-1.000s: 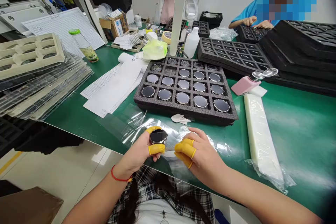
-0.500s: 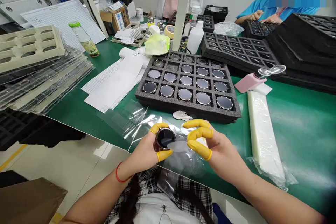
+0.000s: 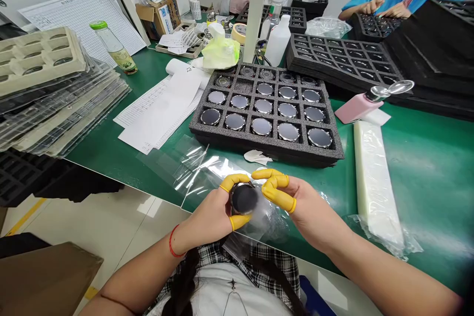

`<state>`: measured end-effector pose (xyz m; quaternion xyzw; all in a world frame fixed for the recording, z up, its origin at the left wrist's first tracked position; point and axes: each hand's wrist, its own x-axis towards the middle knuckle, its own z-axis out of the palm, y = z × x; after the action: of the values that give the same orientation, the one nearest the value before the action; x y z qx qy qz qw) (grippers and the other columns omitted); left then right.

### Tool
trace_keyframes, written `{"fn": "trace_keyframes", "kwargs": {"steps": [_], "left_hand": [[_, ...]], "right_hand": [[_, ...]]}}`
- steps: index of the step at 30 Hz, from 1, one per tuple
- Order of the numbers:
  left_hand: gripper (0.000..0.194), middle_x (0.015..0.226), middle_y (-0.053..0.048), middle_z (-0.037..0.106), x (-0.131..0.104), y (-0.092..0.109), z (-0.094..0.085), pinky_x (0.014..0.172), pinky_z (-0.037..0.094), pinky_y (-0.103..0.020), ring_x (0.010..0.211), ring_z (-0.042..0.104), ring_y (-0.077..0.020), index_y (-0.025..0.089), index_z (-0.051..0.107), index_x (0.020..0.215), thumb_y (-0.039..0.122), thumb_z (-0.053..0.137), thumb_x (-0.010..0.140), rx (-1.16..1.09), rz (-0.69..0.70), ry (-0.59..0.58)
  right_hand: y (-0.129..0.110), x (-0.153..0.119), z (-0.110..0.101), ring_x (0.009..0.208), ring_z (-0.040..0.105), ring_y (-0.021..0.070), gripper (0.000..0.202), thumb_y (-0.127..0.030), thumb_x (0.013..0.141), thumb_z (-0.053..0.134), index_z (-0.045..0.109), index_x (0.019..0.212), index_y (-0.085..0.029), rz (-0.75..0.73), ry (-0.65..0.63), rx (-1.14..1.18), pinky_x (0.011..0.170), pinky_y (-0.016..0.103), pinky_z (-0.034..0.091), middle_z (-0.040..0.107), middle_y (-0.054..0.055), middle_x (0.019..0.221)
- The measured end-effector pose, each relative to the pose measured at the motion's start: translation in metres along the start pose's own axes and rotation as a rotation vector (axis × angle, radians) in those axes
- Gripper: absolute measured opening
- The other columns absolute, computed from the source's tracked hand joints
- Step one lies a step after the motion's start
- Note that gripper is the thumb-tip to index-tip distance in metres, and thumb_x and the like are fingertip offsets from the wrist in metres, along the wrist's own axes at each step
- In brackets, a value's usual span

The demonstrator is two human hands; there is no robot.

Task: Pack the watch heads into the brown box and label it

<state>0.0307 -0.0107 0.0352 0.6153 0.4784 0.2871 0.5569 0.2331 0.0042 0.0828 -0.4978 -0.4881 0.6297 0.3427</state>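
Observation:
My left hand (image 3: 209, 212), with yellow finger cots on thumb and forefinger, is closed around the rim of a round black watch case (image 3: 243, 200), its dark face turned up. My right hand (image 3: 305, 207) also wears yellow finger cots. Its fingers pinch a hazy clear film (image 3: 262, 206) at the right edge of the watch face; how much of the film touches the glass I cannot tell. Just beyond both hands is a black foam tray (image 3: 237, 142) with rows of similar round watch cases in its pockets.
Clear plastic sheets (image 3: 192, 168) and a scrap of white paper (image 3: 257, 157) lie before the tray. To the right are a pink pump bottle (image 3: 357, 110) and a long white wrapped pack (image 3: 377, 182). Stacked plastic trays (image 3: 92, 103) stand left. A co-worker's hands (image 3: 385, 9) work at the far right.
The watch case has moved slightly right, closer to my right hand. The film, earlier held out between the hands, is now up against the watch's right side. The view has shifted a little.

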Motion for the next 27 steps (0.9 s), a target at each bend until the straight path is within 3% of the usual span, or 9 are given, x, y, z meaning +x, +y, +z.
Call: {"fn": "trace_keyframes", "kwargs": {"steps": [13, 27], "left_hand": [[0.056, 0.131, -0.007, 0.064, -0.0029, 0.0053, 0.0022, 0.086, 0.055, -0.031, 0.113, 0.063, -0.0266, 0.025, 0.055, 0.134, 0.028, 0.077, 0.082, -0.02, -0.002, -0.026], [0.056, 0.128, -0.006, 0.066, -0.0017, 0.0033, 0.0024, 0.085, 0.056, -0.029, 0.104, 0.065, -0.0203, 0.028, 0.052, 0.135, 0.027, 0.075, 0.084, 0.0, 0.061, -0.051]], "right_hand": [[0.0008, 0.0008, 0.003, 0.111, 0.064, 0.0272, 0.041, -0.061, 0.072, 0.082, 0.073, 0.08, -0.023, 0.068, -0.078, 0.031, 0.104, 0.043, 0.048, 0.072, 0.007, 0.118], [0.0011, 0.0013, 0.0043, 0.104, 0.063, 0.0235, 0.037, -0.053, 0.07, 0.086, 0.068, 0.074, -0.021, 0.109, -0.087, 0.115, 0.099, 0.036, 0.046, 0.072, 0.006, 0.114]]}}
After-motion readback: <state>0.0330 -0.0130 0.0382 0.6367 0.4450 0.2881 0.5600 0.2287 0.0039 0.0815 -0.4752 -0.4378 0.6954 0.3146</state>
